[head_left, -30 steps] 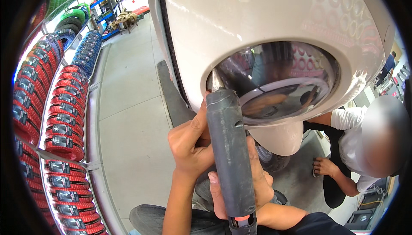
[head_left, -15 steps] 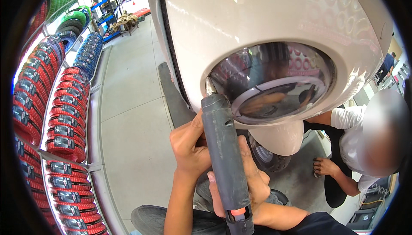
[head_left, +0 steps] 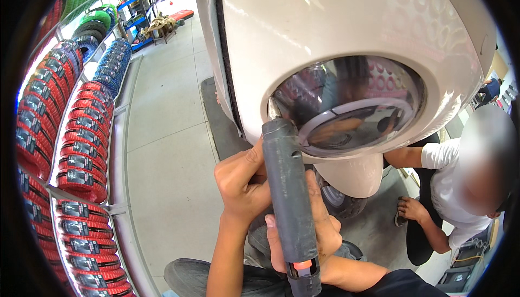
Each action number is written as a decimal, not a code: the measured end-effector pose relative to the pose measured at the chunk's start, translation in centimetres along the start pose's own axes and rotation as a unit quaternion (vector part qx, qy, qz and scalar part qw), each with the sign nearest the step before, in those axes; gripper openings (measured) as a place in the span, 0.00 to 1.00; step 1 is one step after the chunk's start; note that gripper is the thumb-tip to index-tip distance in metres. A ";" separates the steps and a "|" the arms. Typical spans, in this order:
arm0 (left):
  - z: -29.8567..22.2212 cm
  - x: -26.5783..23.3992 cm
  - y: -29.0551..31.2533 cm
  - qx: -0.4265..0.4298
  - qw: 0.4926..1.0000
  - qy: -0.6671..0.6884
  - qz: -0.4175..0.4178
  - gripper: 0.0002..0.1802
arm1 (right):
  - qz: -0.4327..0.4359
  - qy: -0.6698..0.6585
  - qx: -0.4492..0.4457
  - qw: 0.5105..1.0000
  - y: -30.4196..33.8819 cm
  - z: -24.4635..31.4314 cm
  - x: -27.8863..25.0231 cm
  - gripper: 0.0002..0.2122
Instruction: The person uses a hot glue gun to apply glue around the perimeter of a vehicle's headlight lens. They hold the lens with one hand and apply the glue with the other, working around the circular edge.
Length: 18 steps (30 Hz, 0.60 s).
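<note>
A black, tube-shaped caulking gun (head_left: 292, 194) slants up from my lap toward a cream-coloured vehicle body (head_left: 260, 37). Its pale pointed nozzle (head_left: 273, 110) meets the left edge of the oval headlight (head_left: 346, 104), where glass and body panel join. My left hand (head_left: 244, 180) is closed against the left side of the barrel near its front end; some fingers are hidden behind it. Lower down, my right hand (head_left: 319, 226) grips the gun from the right, its thumb showing on the near side. An orange part (head_left: 302, 265) shows through a slot at the rear.
Racks of red-wrapped tyres (head_left: 81, 159) line the left side. At the right, a person in a white shirt (head_left: 444, 188) crouches beside the vehicle, one arm reaching under the headlight. A wheel (head_left: 341, 199) sits below the body. Farther back stands a blue-shelved rack (head_left: 135, 18).
The vehicle and the caulking gun sit slightly farther right in view. The nozzle stays at the headlight's left edge, and both hands keep their grip.
</note>
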<state>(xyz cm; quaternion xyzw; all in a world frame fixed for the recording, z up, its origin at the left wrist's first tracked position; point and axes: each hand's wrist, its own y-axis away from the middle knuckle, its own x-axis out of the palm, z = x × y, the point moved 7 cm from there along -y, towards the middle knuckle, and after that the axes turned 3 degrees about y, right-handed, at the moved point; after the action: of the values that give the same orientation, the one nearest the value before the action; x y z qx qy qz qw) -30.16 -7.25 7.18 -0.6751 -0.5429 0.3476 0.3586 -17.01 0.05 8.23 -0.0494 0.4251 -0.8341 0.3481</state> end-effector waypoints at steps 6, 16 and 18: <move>-0.4 -0.4 -0.3 0.014 1.000 -0.012 -0.005 0.30 | -0.014 0.007 -0.024 1.000 -0.4 0.2 -0.2 0.31; -0.6 -0.4 -0.7 0.003 1.000 -0.013 -0.011 0.31 | -0.023 -0.018 -0.027 0.999 -0.7 0.1 -0.4 0.31; -0.6 -0.5 -0.7 0.004 1.000 -0.015 -0.013 0.31 | -0.013 -0.009 -0.022 1.000 -0.8 0.2 -0.4 0.31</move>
<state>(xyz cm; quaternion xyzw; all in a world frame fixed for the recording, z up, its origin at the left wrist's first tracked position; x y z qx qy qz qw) -30.03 -7.67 8.08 -0.6611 -0.5559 0.3549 0.3576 -17.02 0.48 9.04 -0.0696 0.4396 -0.8284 0.3400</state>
